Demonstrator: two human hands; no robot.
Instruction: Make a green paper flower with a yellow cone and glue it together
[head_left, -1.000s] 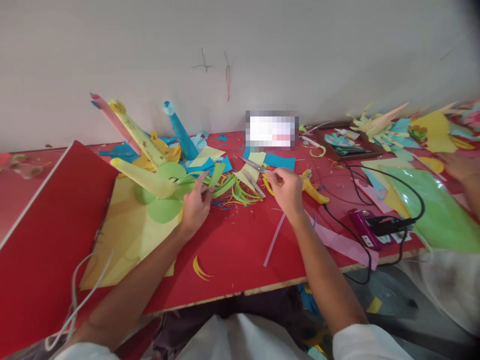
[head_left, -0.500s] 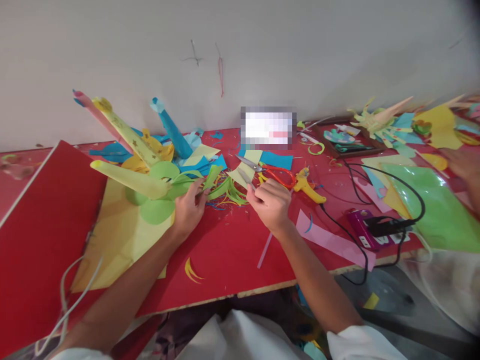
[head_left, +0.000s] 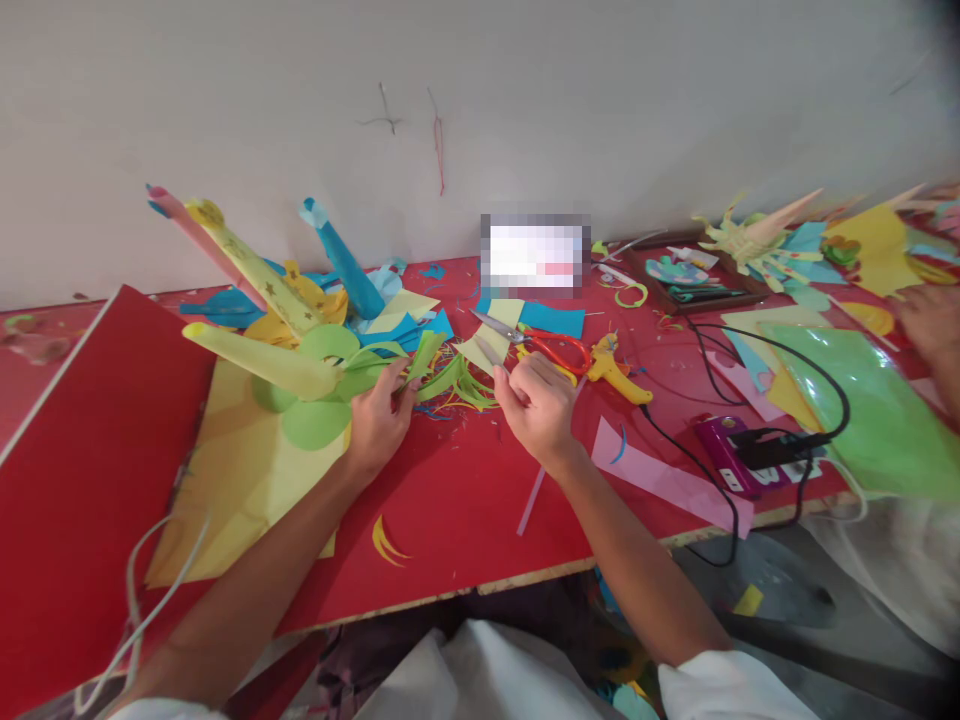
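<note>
Pinched in my left hand is a green paper strip, curled and cut, on the table's left middle. Closed fingers of my right hand hold a thin, pale, pointed blade-like piece; its handle is hidden by the hand. Just behind that hand lie red-handled scissors, and a yellow glue gun is to its right. Left of my left hand, a pale green paper cone rests with round green paper petals. Shredded paper strips lie between the hands.
Blue and yellow paper cones stand at the back left. A red board leans at left. On the right are a purple power box with black cables, a brown tray and another person's hand.
The right hand has shifted very slightly left. My left hand keeps its pinch on the green strip, and the tabletop things look the same.
</note>
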